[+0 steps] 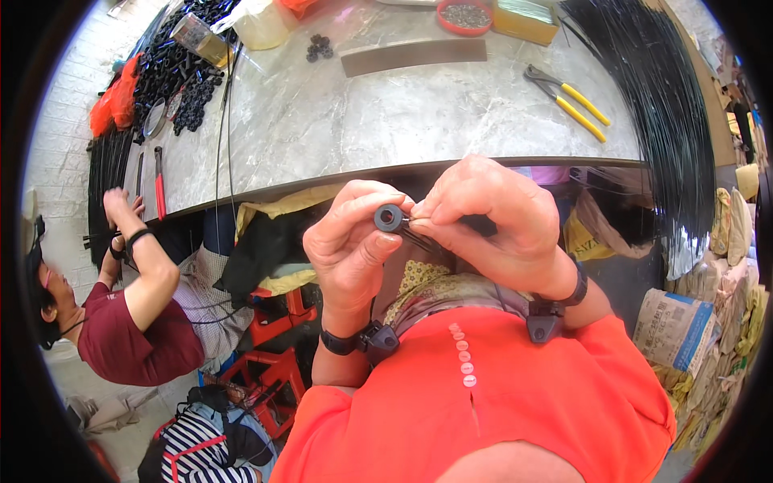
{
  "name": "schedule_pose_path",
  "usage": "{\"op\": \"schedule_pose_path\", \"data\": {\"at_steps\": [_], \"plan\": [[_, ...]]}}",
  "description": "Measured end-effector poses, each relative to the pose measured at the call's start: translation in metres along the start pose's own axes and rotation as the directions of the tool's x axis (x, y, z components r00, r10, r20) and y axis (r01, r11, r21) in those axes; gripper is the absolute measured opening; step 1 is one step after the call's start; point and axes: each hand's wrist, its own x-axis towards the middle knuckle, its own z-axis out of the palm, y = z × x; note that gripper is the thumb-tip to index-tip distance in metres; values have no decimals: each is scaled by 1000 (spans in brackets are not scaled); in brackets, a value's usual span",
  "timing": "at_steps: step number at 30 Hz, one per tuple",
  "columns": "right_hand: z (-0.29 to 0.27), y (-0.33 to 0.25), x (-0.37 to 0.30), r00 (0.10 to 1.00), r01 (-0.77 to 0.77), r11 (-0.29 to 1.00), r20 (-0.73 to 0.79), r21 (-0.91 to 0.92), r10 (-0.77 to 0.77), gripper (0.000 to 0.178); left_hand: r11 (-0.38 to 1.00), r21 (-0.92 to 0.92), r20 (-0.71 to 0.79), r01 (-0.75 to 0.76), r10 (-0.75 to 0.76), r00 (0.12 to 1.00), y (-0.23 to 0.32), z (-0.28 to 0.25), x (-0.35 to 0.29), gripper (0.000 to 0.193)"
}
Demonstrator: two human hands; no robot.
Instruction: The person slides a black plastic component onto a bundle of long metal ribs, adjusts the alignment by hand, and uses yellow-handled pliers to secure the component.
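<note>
My left hand (pixel 348 241) is closed, with thumb and fingers around a round black ring-shaped part (pixel 391 229) that has a hole through its middle. Just to its right, my right hand (pixel 503 217) pinches thumb and fingertips together beside the ring; whatever small thing they grip is too hidden to name. Thin black strands (pixel 425 243) run down from between the two hands. Both hands are held in front of the table's near edge, above my lap.
On the grey table (pixel 306 121) lie yellow-handled pliers (pixel 570 103), a flat metal bar (pixel 415 56), a red dish (pixel 465 16) of small parts and black cables (pixel 656 97). At left, a co-worker (pixel 137 330) works near red-handled pliers (pixel 159 181) and heaped black parts (pixel 193 101).
</note>
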Motion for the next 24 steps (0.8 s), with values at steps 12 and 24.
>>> {"op": "schedule_pose_path", "data": {"at_steps": [12, 24], "plan": [[5, 2, -1, 998, 27, 999, -55, 21, -26, 23, 1000, -7, 3, -9, 9, 1000, -1, 0, 0, 33], [1, 2, -1, 999, 39, 999, -28, 16, -39, 29, 1000, 0, 4, -8, 8, 1000, -1, 1, 1, 32]]}}
